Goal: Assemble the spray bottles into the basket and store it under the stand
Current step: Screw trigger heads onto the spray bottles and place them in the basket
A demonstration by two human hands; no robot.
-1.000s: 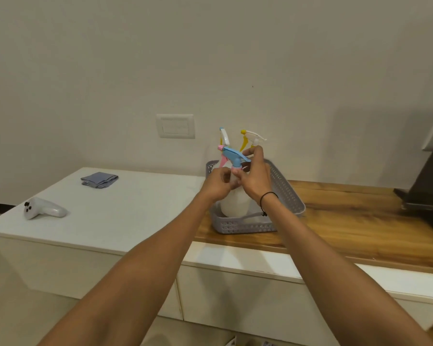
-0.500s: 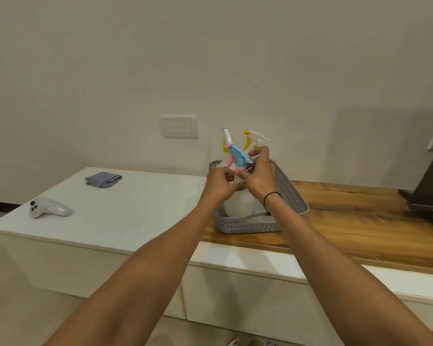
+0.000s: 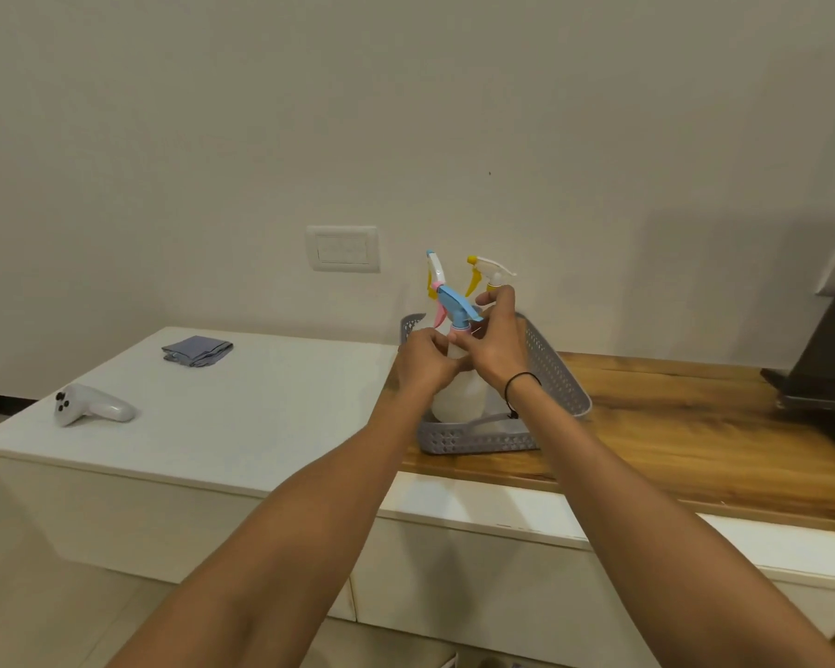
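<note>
A white controller (image 3: 92, 406) and a folded grey cloth (image 3: 197, 350) lay at nine o'clock. The left hand (image 3: 423, 360) and right hand (image 3: 496, 337) pinched the blue-headed spray bottle (image 3: 458, 378) in the grey basket (image 3: 557, 378), hiding two yellow-triggered bottles (image 3: 490, 272) behind.

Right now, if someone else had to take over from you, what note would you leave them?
Left hand: grips the neck of the near bottle.
Right hand: fingers curled on the collar under its blue spray head, apparently screwing it on.
That bottle stands in the grey basket on the wooden counter. Two more spray bottles with white-and-yellow heads stand behind it in the basket.
Left: finish tightening the blue head, then store the basket under the stand.
</note>
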